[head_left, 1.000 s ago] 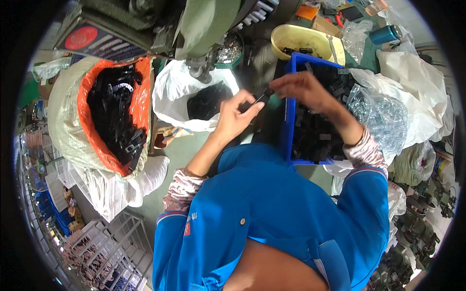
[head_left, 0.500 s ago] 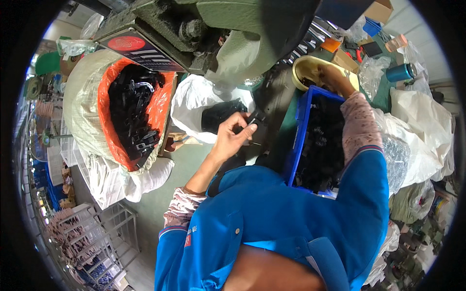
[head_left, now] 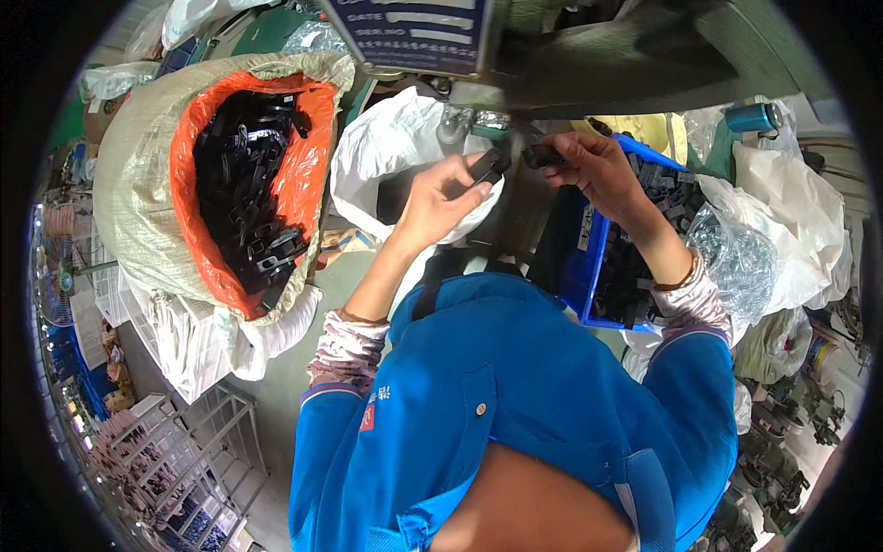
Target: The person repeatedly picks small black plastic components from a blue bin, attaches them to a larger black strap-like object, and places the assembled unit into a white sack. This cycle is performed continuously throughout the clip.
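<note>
My left hand (head_left: 440, 201) is closed on a black plastic part (head_left: 489, 166), pinched between thumb and fingers below the machine. Facing it, my right hand (head_left: 600, 177) grips a small dark piece (head_left: 543, 155) whose exact kind I cannot make out. The two pieces are close together, with a narrow gap between them. Behind my left hand stands a white plastic bag (head_left: 354, 179) with dark parts inside. Beneath my right forearm is a blue crate (head_left: 581, 276) full of black parts.
A green machine (head_left: 644, 69) with a dark label plate (head_left: 409, 32) overhangs the work spot. At left, a woven sack (head_left: 138, 175) with an orange liner (head_left: 189, 184) holds many black parts. A yellow tub (head_left: 664, 129) stands behind the crate; clear plastic wrap (head_left: 736, 244) lies at right.
My right hand has come out of the yellow tub and moved left to the middle, now with a small dark piece. My left hand still holds its black part. The view has shifted.
</note>
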`<state>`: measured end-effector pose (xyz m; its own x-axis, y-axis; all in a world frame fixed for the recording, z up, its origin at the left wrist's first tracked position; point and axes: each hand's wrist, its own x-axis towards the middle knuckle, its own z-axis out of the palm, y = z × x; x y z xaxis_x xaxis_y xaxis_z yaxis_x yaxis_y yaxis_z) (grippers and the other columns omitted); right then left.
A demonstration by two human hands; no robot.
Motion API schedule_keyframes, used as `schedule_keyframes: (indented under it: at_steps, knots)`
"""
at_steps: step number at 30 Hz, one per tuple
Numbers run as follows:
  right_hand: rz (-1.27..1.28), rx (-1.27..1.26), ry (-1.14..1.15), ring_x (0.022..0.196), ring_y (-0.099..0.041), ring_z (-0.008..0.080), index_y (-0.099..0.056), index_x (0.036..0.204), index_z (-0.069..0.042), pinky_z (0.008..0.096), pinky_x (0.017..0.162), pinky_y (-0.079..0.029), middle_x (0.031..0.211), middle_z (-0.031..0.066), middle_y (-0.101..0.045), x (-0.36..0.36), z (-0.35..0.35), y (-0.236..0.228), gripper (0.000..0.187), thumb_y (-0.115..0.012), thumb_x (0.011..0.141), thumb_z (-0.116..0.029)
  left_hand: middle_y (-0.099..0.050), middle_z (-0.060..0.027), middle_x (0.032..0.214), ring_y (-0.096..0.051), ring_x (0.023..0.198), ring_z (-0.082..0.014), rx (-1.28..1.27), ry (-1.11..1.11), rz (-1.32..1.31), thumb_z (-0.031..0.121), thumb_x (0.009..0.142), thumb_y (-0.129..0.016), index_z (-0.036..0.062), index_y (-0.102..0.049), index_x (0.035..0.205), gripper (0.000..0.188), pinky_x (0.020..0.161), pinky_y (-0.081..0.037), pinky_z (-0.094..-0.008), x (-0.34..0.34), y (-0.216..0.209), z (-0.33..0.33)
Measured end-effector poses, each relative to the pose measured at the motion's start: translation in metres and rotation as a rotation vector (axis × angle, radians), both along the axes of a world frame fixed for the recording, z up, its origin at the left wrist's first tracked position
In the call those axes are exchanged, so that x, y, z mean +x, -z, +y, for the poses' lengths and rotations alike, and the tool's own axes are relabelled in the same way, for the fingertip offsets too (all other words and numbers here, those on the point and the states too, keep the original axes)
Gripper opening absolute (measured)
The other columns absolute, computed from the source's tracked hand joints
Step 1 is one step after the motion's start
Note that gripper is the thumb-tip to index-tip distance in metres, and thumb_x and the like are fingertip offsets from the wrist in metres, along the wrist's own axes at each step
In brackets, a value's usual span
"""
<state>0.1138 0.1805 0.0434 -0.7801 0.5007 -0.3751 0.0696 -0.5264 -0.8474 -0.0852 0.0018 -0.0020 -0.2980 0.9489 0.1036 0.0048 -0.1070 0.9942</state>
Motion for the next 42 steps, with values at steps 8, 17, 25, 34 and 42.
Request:
schedule_keyframes:
  at_steps: [8, 17, 25, 34, 42]
  knots:
    - [-0.036, 0.421, 0.010, 0.092, -0.069, 0.0170, -0.061, 0.123, 0.005, 0.0292, 0.083, -0.059, 0.105, 0.0144, -0.070, -0.036, -0.043, 0.012, 0.032, -0.065, 0.093, -0.006, -0.067, -0.0150, 0.121, -0.066, 0.095, -0.0164, 0.041, 0.038, 0.236, 0.004, 0.084, -0.071, 0.0019, -0.047, 0.080, 0.024, 0.081, -0.052, -0.0304, -0.043, 0.002, -0.015]
    - [0.000, 0.596, 0.151, 0.085, -0.070, 0.0180, -0.062, 0.115, 0.005, 0.0292, 0.076, -0.059, 0.094, 0.0144, -0.071, -0.070, -0.061, 0.010, 0.026, -0.066, 0.092, -0.008, -0.067, -0.0190, 0.120, -0.064, 0.077, -0.0236, 0.067, 0.110, 0.545, 0.002, 0.080, -0.072, 0.0004, -0.048, 0.073, 0.025, 0.073, -0.051, -0.0329, -0.082, -0.019, -0.006]
    - [0.015, 0.540, 0.119, 0.089, -0.070, 0.0184, -0.060, 0.119, 0.006, 0.0316, 0.082, -0.060, 0.102, 0.0155, -0.069, -0.089, -0.070, 0.014, 0.026, -0.061, 0.095, -0.004, -0.070, -0.0171, 0.108, -0.065, 0.074, -0.0282, 0.115, 0.184, 0.721, 0.004, 0.075, -0.072, -0.0017, -0.067, 0.100, 0.026, 0.069, -0.053, -0.0335, -0.102, -0.032, 0.005]
    - [0.079, 0.875, 0.175, 0.092, -0.071, 0.0221, -0.058, 0.120, 0.005, 0.0330, 0.078, -0.060, 0.100, 0.0161, -0.069, -0.108, -0.071, 0.019, 0.027, -0.061, 0.094, 0.000, -0.070, -0.0162, 0.106, -0.067, 0.087, -0.0324, 0.289, 0.257, 0.965, 0.011, 0.077, -0.073, 0.0006, -0.066, 0.089, 0.017, 0.073, -0.054, -0.0358, -0.131, -0.048, 0.021]
    - [0.088, 0.899, 0.245, 0.086, -0.070, 0.0211, -0.057, 0.115, 0.009, 0.0323, 0.075, -0.062, 0.102, 0.0170, -0.068, -0.111, -0.062, 0.032, 0.022, -0.058, 0.093, 0.005, -0.064, -0.0115, 0.080, -0.062, 0.074, -0.0337, 0.227, 0.317, 1.012, 0.019, 0.080, -0.071, 0.0047, -0.057, 0.084, 0.021, 0.060, -0.047, -0.0418, -0.138, -0.050, 0.043]
